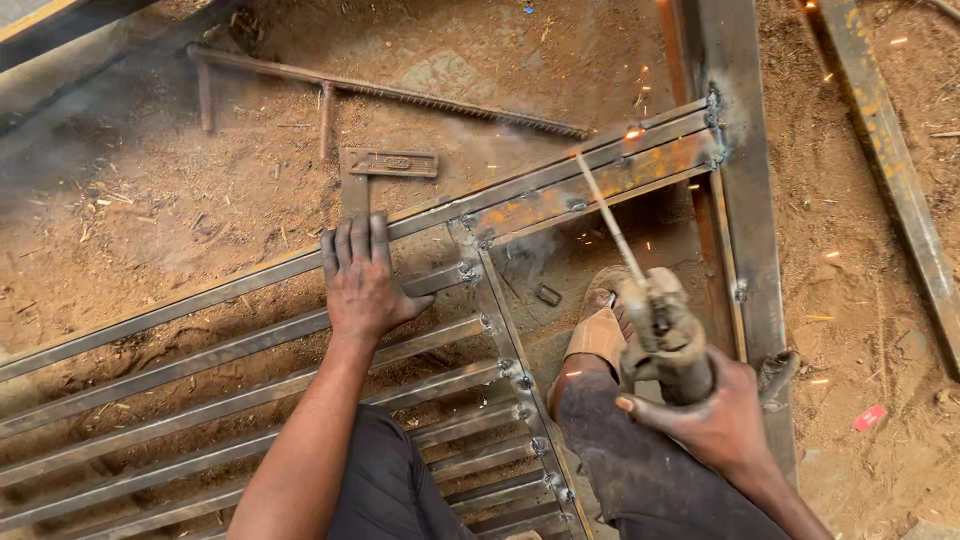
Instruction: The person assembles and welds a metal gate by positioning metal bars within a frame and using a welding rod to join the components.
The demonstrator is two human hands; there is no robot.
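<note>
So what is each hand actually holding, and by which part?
The right hand holds a welding electrode holder by its handle, with the rod pointing at the metal frame. The left hand holds nothing; it presses flat on a frame bar.

Two hands show: the left hand (362,283) and the right hand (712,415). One welding rod holder (668,335), one rod (608,215), one steel frame (560,185), one sandalled foot (600,325), one red scrap (869,418) at right.
</note>
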